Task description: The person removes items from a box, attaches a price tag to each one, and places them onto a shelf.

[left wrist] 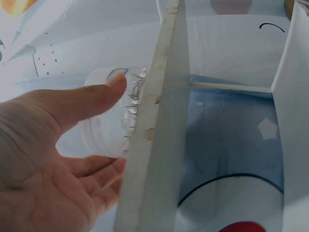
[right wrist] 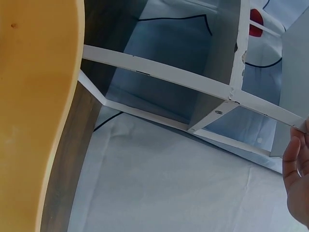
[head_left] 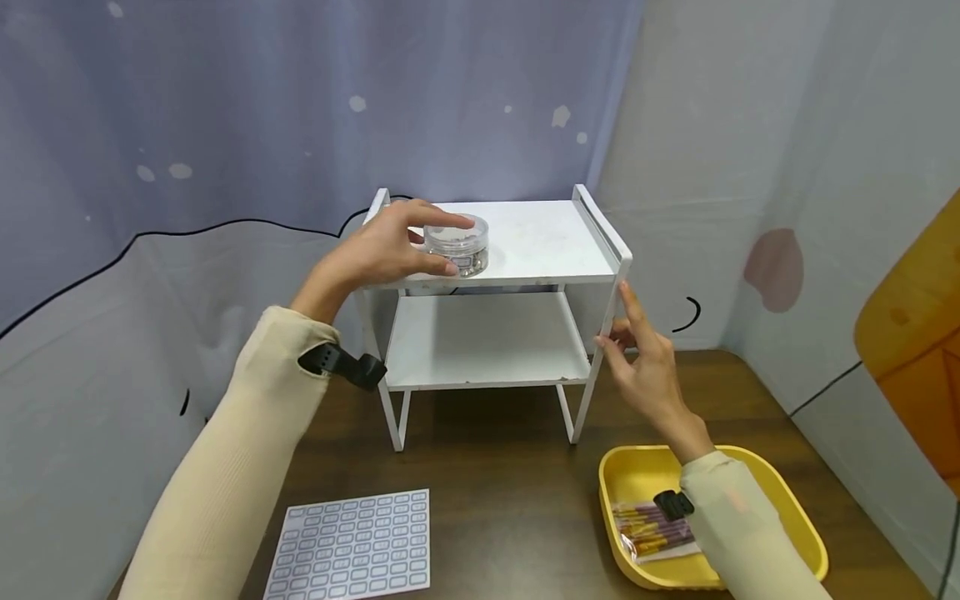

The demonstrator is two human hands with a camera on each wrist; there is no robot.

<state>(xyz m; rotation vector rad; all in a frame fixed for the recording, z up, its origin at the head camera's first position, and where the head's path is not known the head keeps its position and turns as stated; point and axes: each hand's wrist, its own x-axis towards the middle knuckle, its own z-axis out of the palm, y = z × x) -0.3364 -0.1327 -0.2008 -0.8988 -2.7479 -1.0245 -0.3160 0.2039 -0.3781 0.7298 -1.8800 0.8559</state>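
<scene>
Two hands are on the work, one on a jar, one on the rack. Clock is the head view, centre as hub. Left hand (head_left: 382, 250) at 10 o'clock grips a clear round jar (head_left: 470, 257): thumb low on the front, index finger over the lid, gap only as wide as the jar. Jar is just off 12 o'clock, left of middle at the front edge of the top tier (head_left: 543, 237) of a white two-tier rack. (Can't tell if its base bears on the tier or sits a hair above.) Small shiny pieces lie in the jar, printed label on its front.

Right hand (head_left: 648, 367) near 4 o'clock pinches the rack's front right upright (head_left: 592, 385), thumb against it, index finger straight up along it, the others curled. Barely any gap there.

Lower tier (head_left: 487, 337) is around 6, just under centre. Sheet of printed labels (head_left: 360, 546) at 7, flat on the brown tabletop (head_left: 495, 475). Yellow basket (head_left: 641, 477) between 4 and 5, under the right forearm; it holds a clear packet of yellow-and-purple sticks (head_left: 652, 531).
</scene>
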